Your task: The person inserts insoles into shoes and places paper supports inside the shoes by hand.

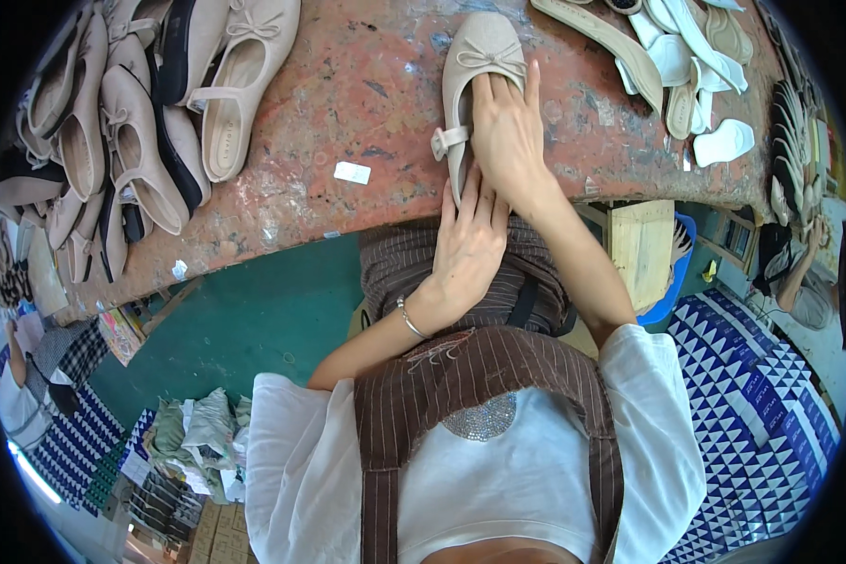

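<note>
The person wears a white shirt [498, 484] with short, loose, puffy sleeves [296, 470], and on its front is a round, silvery patch [482, 418] full of tiny shiny dots. Over the shirt goes a dark brown apron [498, 362] with thin, pale stripes, wide shoulder straps [381, 498] in the same striped cloth, and some light, squiggly stitching [442, 352] near the top. A thin silver bracelet [410, 320] circles the wrist by the left hand [470, 249].
</note>
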Action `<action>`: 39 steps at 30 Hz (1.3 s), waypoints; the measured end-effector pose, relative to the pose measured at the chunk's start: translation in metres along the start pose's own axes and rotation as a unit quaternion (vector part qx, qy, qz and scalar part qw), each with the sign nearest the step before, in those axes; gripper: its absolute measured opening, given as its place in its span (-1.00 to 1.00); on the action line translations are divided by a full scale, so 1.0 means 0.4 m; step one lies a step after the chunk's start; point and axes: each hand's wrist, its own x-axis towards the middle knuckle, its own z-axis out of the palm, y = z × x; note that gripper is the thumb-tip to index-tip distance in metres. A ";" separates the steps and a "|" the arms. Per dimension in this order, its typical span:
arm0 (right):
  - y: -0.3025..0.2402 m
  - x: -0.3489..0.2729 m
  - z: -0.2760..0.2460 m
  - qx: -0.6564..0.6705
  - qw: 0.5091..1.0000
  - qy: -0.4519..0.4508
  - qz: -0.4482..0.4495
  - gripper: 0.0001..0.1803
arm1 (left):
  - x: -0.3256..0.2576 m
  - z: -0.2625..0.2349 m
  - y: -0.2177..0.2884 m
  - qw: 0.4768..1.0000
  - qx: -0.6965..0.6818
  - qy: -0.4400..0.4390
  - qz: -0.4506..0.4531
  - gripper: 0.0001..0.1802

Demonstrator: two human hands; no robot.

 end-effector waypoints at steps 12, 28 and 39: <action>0.054 0.016 -0.019 0.123 0.955 0.156 -0.221 -0.80 | 0.097 -0.022 -0.025 0.973 -0.092 0.200 -0.072 -0.57; 0.435 0.102 -0.200 0.102 0.965 0.232 -0.067 -0.32 | 0.161 -1.194 -0.747 0.707 0.550 0.280 -0.345 -0.52; 0.401 0.077 -0.108 0.658 0.637 0.399 0.046 -0.32 | 0.566 -0.158 0.067 0.922 -0.377 -0.060 0.070 0.13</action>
